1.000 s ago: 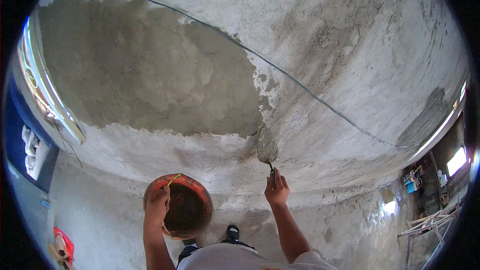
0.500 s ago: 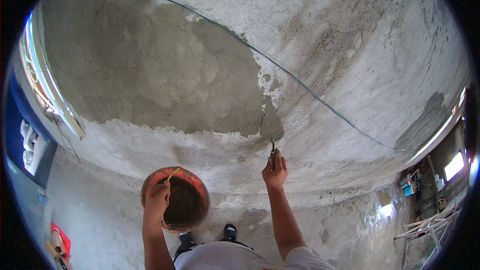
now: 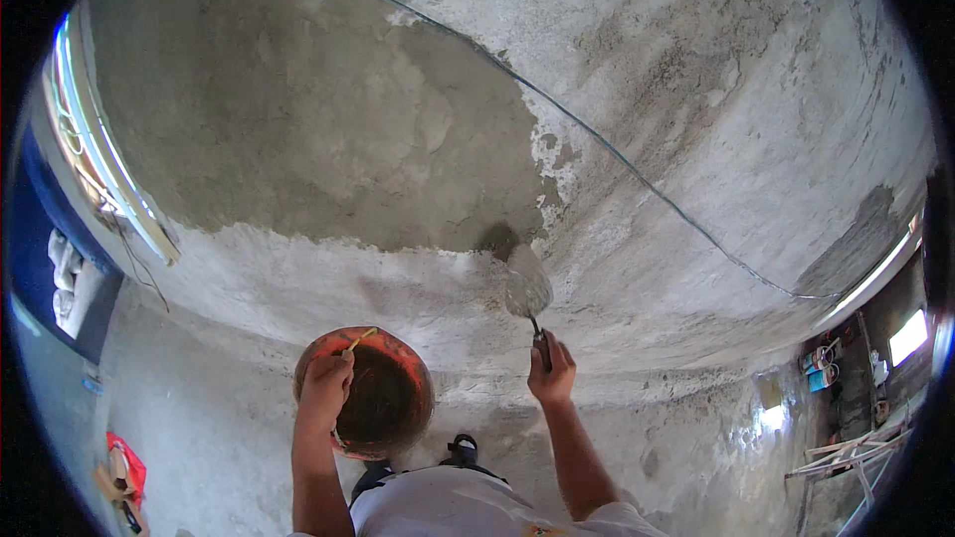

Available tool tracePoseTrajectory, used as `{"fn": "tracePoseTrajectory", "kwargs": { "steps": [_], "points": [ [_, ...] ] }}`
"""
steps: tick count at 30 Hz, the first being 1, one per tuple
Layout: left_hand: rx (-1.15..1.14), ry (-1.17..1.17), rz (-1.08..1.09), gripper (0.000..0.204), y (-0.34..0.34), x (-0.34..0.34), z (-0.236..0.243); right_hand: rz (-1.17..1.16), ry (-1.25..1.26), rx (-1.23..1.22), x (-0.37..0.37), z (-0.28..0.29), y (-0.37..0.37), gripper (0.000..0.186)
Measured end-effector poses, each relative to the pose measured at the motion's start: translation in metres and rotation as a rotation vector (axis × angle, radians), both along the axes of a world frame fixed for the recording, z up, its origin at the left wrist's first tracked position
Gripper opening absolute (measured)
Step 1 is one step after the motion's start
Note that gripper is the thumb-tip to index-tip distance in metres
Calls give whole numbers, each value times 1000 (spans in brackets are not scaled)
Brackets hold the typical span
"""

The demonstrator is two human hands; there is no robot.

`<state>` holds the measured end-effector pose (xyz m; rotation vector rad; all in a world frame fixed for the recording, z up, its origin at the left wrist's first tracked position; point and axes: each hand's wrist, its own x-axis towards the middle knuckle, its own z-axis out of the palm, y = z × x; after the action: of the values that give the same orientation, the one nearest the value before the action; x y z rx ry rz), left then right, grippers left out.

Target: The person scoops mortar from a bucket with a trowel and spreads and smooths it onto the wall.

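Note:
My right hand point(image 3: 553, 375) is closed around the dark handle of a trowel point(image 3: 529, 288). The blade points up toward the wall, its tip by the lower right edge of a patch of wet grey mortar point(image 3: 318, 119). A small darker spot shows at that edge; whether it is mortar or shadow I cannot tell. At the left, my left hand point(image 3: 323, 388) grips the yellowish handle of an orange-red bucket point(image 3: 416, 368) at its rim. Dark grey mortar smears the bucket's inside; how full it is cannot be made out.
A thin dark cord point(image 3: 637, 177) runs diagonally across the rough pale wall point(image 3: 686, 89). Pipes or cables point(image 3: 104, 154) stand at the far left. A red item point(image 3: 129, 462) lies on the floor at lower left, and a metal frame point(image 3: 860, 452) stands at lower right.
The trowel's blade has turned and drawn down, so its face now shows; my right hand is a little lower. The mortar smear under the patch's right corner is gone. Bucket and left hand sit slightly further right.

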<state>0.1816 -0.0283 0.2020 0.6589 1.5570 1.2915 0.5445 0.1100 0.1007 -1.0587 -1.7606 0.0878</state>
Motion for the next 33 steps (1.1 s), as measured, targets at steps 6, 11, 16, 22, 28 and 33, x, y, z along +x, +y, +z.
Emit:
{"fn": "tracePoseTrajectory", "kwargs": {
  "steps": [6,11,16,22,28,33],
  "points": [
    [7,69,-43,48,13,10,-1,-58,-166,-24,3,7,71,40],
    [-35,57,4,49,12,11,5,10,-465,-132,28,-25,53,41],
    [7,45,9,49,11,3,-4,-41,-197,-1,30,-11,37,41],
    [-25,81,-57,48,19,10,-8,-152,-88,74,22,7,73,38],
    [-55,95,-69,48,15,8,-2,-224,-11,-108,23,-85,36,35],
    [-48,42,25,47,11,6,-2,-138,73,-190,16,-74,2,35]
  ]
}}
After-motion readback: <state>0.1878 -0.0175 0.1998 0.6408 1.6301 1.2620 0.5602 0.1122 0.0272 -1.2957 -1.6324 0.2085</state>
